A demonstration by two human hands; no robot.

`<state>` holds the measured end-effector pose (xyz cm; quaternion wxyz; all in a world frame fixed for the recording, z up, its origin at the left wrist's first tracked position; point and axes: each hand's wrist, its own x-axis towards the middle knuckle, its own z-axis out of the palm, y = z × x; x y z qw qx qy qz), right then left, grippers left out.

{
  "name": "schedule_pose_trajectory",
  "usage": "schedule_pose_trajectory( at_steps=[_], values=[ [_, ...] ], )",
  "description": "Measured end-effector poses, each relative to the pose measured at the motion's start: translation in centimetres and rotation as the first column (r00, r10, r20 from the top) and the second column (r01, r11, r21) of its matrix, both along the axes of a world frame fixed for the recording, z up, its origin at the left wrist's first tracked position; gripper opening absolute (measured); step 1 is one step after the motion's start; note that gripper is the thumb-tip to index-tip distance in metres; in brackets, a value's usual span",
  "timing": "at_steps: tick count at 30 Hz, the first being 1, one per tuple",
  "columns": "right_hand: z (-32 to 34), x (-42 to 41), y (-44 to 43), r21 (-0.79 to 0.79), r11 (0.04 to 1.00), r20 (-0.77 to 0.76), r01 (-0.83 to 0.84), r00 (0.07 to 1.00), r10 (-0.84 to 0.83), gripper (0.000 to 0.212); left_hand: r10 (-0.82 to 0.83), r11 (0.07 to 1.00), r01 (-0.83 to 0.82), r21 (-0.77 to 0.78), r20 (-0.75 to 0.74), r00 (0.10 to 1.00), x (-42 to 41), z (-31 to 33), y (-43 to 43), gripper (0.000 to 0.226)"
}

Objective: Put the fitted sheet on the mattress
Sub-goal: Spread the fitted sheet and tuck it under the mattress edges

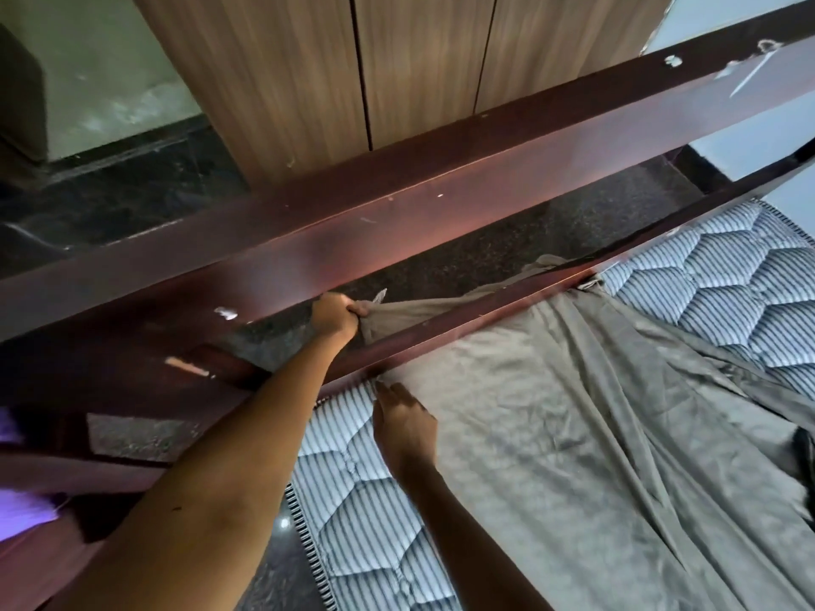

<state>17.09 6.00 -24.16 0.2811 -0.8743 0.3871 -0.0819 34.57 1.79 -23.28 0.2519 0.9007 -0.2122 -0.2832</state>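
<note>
A grey fitted sheet (573, 425) lies wrinkled across a quilted blue-and-white striped mattress (357, 491). Part of the sheet hangs over the far side of the dark wooden bed rail (463, 319). My left hand (337, 315) reaches over that rail and grips a bunched edge of the sheet beyond it. My right hand (403, 423) lies on the sheet near the mattress corner, fingers straight and pointing at the rail. Bare mattress shows at the near left corner and at the far right (723, 293).
A second, broader dark wooden beam (397, 213) runs diagonally above the rail, with speckled dark floor (529, 249) between them. Wooden wardrobe doors (353, 68) stand behind. More frame parts cross at the lower left (110, 390).
</note>
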Motion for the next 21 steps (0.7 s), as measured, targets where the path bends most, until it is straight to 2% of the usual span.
schedule_pose_trajectory(
  at_steps=[2,5,7,12,17,19,21],
  values=[
    [0.2,0.8,1.6,0.078,0.997,-0.005,-0.026,1.000,0.026,0.028,0.121,0.991,-0.123,0.046,0.036,0.992,0.3,-0.3,0.8,0.023],
    [0.4,2.4,3.8,0.224,0.965,-0.089,-0.137,0.983,0.161,0.035,0.336,0.927,-0.347,0.142,0.095,0.937,0.7,-0.3,1.9,0.026],
    [0.7,3.3,5.4,0.279,0.944,-0.118,-0.176,0.969,0.215,0.037,0.387,0.900,-0.401,0.171,0.114,0.915,0.7,-0.1,2.3,0.027],
    [1.2,4.3,7.1,0.356,0.921,-0.127,-0.157,0.969,0.214,0.034,0.484,0.858,-0.493,0.144,0.095,0.870,0.8,-0.1,3.4,0.030],
    [1.6,3.7,6.6,0.386,0.906,-0.111,-0.171,0.967,0.230,0.036,0.360,0.910,-0.361,0.202,0.043,0.932,0.2,0.5,3.4,0.036],
    [1.7,3.4,6.1,0.347,0.928,-0.094,-0.137,0.979,0.179,0.032,0.218,0.952,-0.238,0.192,0.118,0.969,-0.4,1.0,3.2,0.036],
    [1.8,2.7,5.9,0.315,0.943,-0.090,-0.104,0.986,0.138,0.033,0.041,0.992,-0.068,0.104,0.247,0.968,-1.2,1.2,3.5,0.032]
  ],
)
